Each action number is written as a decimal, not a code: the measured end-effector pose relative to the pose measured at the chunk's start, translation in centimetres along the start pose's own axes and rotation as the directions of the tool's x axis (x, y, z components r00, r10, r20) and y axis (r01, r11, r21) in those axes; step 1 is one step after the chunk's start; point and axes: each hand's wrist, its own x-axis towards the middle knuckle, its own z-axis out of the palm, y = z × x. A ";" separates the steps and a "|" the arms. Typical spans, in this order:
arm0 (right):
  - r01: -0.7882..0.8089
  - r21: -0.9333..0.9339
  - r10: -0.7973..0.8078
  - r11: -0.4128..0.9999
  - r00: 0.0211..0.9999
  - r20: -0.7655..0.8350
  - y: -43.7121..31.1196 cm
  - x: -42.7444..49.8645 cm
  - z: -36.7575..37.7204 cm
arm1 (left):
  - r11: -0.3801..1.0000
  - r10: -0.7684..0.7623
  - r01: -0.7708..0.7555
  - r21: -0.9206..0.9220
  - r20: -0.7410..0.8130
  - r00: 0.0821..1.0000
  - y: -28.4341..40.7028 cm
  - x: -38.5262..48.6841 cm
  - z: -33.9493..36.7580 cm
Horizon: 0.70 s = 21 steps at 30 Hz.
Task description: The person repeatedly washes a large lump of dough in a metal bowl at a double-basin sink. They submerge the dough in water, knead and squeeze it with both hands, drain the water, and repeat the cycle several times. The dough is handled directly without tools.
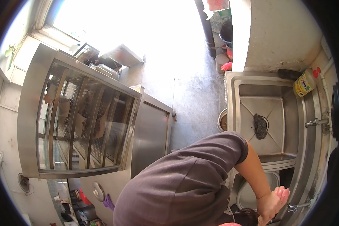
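Note:
My left hand [272,202], wet and pinkish at its bent fingertips, is raised over the near sink basin beside the lower tap [292,208]. Whether it holds anything cannot be told. Below my bare forearm, a pale round basin [244,195] sits in that sink. Dark hair shows beside my wrist at the bottom edge. A thin pink strip at the bottom edge may be part of my right hand, but too little shows to tell. The farther steel sink [271,104] holds a dark scouring pad [260,126] at its drain.
A yellow-labelled detergent bottle [304,83] stands on the sink's rear ledge, above the upper tap [316,122]. A bucket [222,121] is on the floor beside the sink. Left stand a steel cabinet with racks [87,173] and a lower steel counter [149,127]. Pink gloves [226,66] lie near the doorway.

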 end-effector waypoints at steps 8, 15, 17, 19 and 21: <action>-0.238 -0.421 0.375 0.875 0.884 0.280 0.8 0.8 -4.4 | 0.817 0.534 -0.476 -0.325 0.116 0.838 1.3 0.9 8.0; -0.165 -0.811 0.340 0.562 0.939 0.044 3.6 0.8 -3.2 | 0.790 0.612 -0.613 0.018 0.033 0.790 3.6 -2.3 13.2; -0.002 -0.841 0.186 0.541 0.976 0.117 4.3 0.7 -2.7 | 0.767 0.640 -0.641 -0.039 0.128 0.758 4.0 -3.3 13.3; 0.013 -0.866 0.146 0.500 0.984 0.099 5.1 0.4 -2.4 | 0.767 0.642 -0.628 -0.133 0.195 0.742 4.3 -3.9 13.0; 0.041 -0.900 0.093 0.434 0.992 0.089 5.8 0.2 -2.3 | 0.775 0.633 -0.606 -0.181 0.223 0.742 4.5 -4.4 12.6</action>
